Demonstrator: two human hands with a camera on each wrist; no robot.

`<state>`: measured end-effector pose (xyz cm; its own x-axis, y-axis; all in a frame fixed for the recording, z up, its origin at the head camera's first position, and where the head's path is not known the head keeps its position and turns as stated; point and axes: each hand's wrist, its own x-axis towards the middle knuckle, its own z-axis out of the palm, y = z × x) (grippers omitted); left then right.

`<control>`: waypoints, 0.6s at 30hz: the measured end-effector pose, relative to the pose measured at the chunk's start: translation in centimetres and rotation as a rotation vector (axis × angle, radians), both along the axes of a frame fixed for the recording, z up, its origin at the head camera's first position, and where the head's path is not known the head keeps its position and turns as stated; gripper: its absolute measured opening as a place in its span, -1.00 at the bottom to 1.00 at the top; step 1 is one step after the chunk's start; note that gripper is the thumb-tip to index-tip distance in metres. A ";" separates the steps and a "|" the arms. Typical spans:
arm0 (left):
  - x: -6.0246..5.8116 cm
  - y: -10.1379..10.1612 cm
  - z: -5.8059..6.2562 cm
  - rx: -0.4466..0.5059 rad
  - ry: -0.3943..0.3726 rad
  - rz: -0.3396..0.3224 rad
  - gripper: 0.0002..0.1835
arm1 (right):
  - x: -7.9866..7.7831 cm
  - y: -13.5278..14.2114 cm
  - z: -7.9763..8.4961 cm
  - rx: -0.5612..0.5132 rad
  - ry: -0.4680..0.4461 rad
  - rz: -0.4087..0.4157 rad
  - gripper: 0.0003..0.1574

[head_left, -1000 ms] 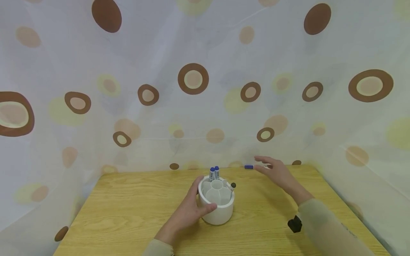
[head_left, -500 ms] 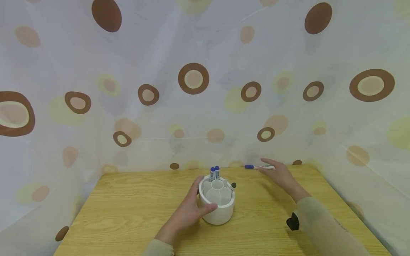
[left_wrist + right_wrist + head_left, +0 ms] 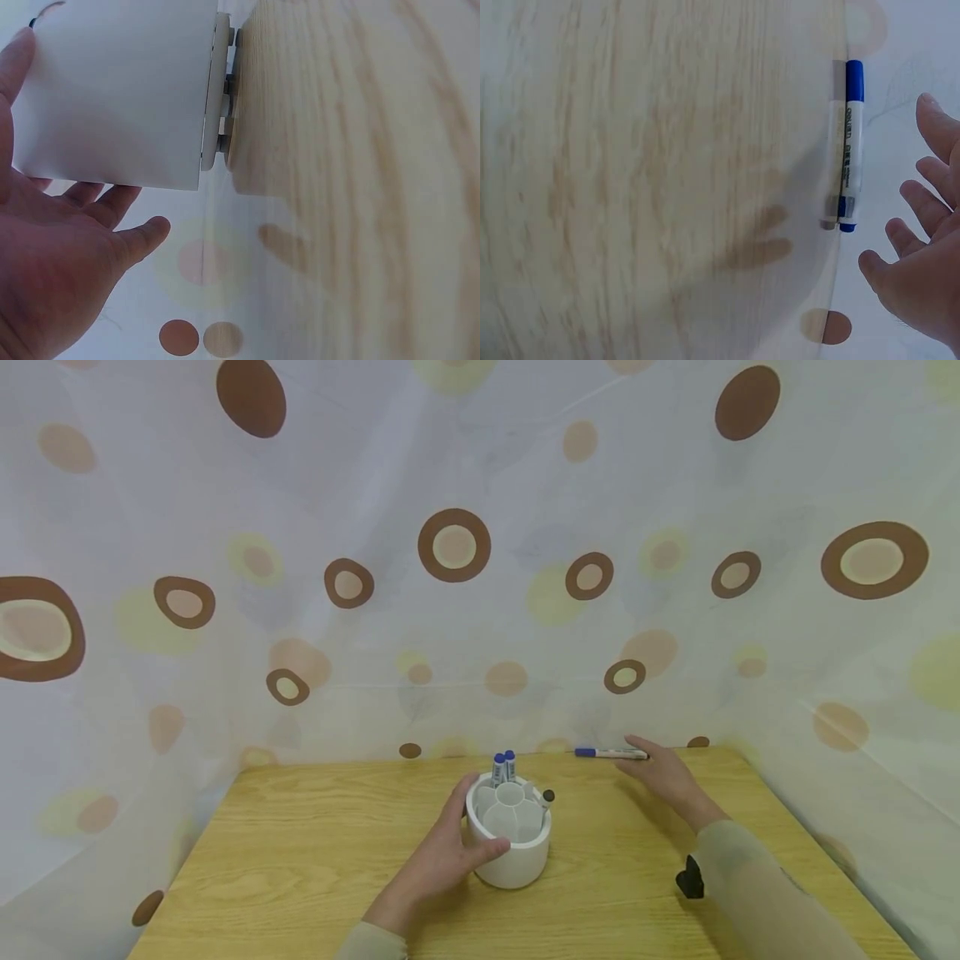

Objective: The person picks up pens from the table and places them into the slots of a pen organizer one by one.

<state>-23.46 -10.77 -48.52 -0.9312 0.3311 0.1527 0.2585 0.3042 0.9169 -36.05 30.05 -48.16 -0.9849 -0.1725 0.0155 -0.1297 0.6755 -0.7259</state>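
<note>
A white round pen holder point(image 3: 513, 865) with several compartments stands on the wooden table in the head view. My left hand point(image 3: 442, 852) holds its left side, thumb at the near rim; in the left wrist view the little finger stands away from the wall. Two blue-capped markers point(image 3: 504, 768) and a dark-capped marker point(image 3: 547, 799) stick up out of it. Along the table's back edge lies a blue-and-white marker point(image 3: 609, 753). By that marker's right end is my right hand point(image 3: 663, 777), fingers spread; the right wrist view shows a gap between the fingertips and the marker point(image 3: 853, 150).
The wooden table point(image 3: 315, 835) ends at the back against a spotted curtain point(image 3: 390, 635), which also runs down both sides. A small black device point(image 3: 690, 878) sits at the right sleeve.
My right hand has shifted rightward and slightly down along the loose marker, so more of the marker shows. The left hand and the pen holder stay in place.
</note>
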 end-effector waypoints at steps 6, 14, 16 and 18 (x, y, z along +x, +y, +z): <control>-0.1 0.0 -0.3 -0.006 -0.004 0.000 0.09 | -0.1 1.0 -0.9 0.022 0.014 0.004 -0.02; -0.2 0.0 -0.5 -0.003 -0.027 0.005 0.10 | -0.1 2.5 -1.3 0.056 -0.035 -0.001 0.00; -0.2 0.0 -0.5 0.001 -0.032 0.005 0.10 | -0.2 2.7 -1.4 0.066 -0.035 0.001 0.01; -0.2 -0.1 -0.5 0.001 -0.035 0.007 0.10 | -0.3 2.8 -1.5 0.079 -0.033 0.004 0.00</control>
<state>-23.63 -10.84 -48.97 -0.9383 0.3245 0.1197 0.2237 0.3052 0.9256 -36.38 32.80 -49.64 -0.9839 -0.1762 -0.0306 -0.1098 0.7300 -0.6746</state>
